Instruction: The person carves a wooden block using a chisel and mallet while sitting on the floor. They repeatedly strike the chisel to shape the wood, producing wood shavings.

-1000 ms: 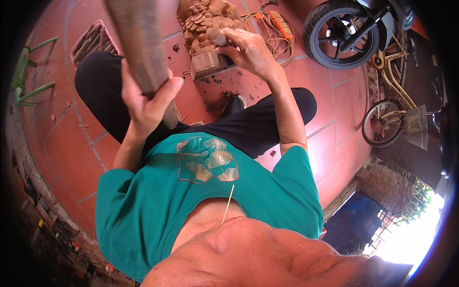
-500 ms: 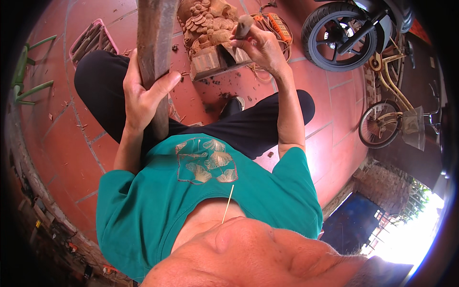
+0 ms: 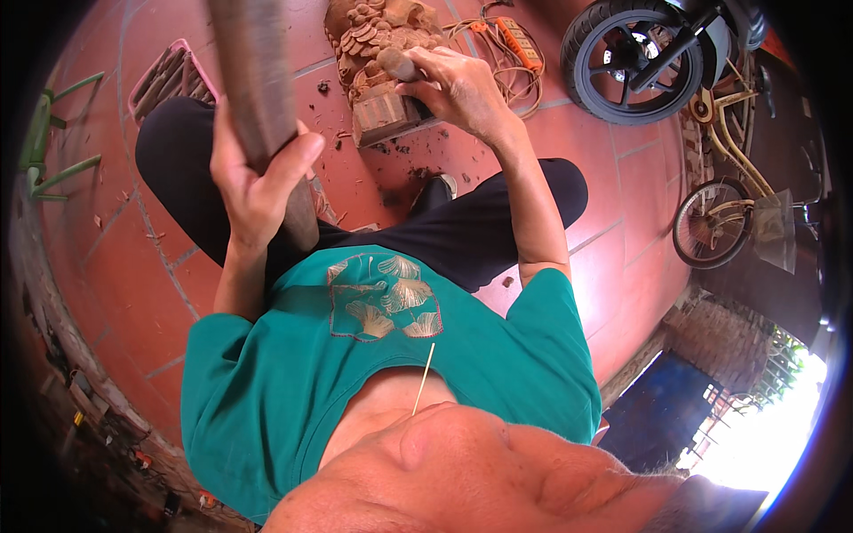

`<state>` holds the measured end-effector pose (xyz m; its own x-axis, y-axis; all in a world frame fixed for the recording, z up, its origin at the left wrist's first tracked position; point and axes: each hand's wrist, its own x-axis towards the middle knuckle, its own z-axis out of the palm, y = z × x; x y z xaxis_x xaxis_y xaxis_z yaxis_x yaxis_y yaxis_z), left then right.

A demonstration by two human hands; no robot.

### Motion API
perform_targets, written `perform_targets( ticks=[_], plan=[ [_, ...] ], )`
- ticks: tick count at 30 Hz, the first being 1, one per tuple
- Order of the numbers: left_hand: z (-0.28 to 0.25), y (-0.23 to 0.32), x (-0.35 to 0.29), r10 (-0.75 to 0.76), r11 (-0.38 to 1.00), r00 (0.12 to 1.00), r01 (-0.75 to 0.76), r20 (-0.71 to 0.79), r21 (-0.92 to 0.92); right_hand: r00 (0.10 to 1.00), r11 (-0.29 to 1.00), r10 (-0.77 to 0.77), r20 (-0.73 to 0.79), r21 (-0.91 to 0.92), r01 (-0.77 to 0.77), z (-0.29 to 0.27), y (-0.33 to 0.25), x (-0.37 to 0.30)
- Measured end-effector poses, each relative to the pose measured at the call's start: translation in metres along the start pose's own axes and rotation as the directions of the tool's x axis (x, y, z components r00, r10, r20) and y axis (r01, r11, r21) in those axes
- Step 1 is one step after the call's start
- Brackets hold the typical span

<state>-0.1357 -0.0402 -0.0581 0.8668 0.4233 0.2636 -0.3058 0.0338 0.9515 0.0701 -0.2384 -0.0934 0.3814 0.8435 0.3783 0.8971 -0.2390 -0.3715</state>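
Observation:
My left hand is wrapped around a long, thick wooden mallet, blurred at its upper part and running off the top edge. Its lower end rests by my lap. In my right hand is a chisel, of which only the round wooden butt of the handle shows; its blade is hidden behind the hand. Right by that hand stands a carved wooden figure with scale-like discs, on a squared wooden base. Dark chips lie on the floor around it.
A pink basket of wooden-handled tools stands beyond my left knee, a green chair farther left. An orange power strip with coiled cable lies right of the carving. Motorbike wheel and bicycle stand at the right.
The mallet's upper part has swung to the left with my left hand. My right hand and the chisel have shifted left, closer over the carving.

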Motion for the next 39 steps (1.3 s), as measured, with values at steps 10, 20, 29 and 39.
perform_targets(
  ticks=[10,20,29,39],
  plan=[
    [-0.006,-0.019,0.002,-0.163,0.975,0.982,0.145,0.098,0.168,0.998,0.999,0.031,0.058,-0.034,-0.029,-0.005,-0.011,0.01],
    [0.003,-0.032,0.001,-0.055,0.93,0.99,0.004,0.128,0.368,1.0,0.999,0.027,0.011,-0.028,-0.027,-0.001,-0.003,0.01],
    [-0.014,-0.044,0.005,-0.232,0.948,0.97,0.211,0.065,0.237,0.957,0.932,0.29,0.027,0.218,-0.289,-0.016,0.02,-0.004],
    [-0.012,-0.052,0.006,-0.149,0.951,0.988,0.13,0.046,0.282,0.914,0.883,0.371,-0.163,0.366,-0.293,-0.023,0.022,-0.003]
  ],
)
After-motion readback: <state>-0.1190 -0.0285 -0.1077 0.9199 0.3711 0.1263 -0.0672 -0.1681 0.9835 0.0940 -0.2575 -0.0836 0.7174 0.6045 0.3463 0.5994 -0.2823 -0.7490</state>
